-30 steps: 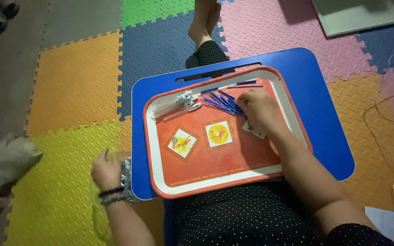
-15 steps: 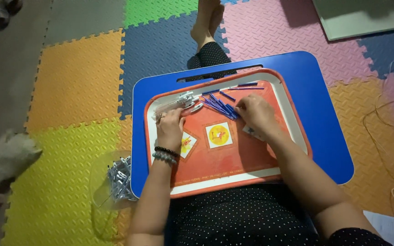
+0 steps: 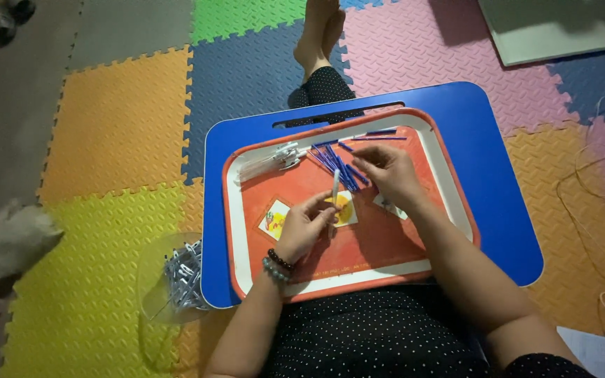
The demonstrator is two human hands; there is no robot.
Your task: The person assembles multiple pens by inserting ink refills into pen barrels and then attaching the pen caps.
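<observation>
Pinching a thin white pen barrel point(image 3: 335, 187) upright, the left hand point(image 3: 306, 227) grips its lower end; the right hand point(image 3: 386, 171) closes on blue refills point(image 3: 337, 164): light, stiff, probably slippery.

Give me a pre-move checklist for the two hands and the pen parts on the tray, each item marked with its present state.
1. Left hand grips the white pen barrel: ok, pinched near its lower end, barrel roughly upright.
2. Right hand at the blue refills: ok, fingertips at the pile's edge; whether one is pinched: cannot tell.
3. Refills lie on the orange tray: ok.
4. Spare white barrels within reach: ok, at the tray's far left.
5. Tray sits squarely on the blue lap table: ok.
6. Clear bag of finished pens beside the table: ok, on the mat.
</observation>
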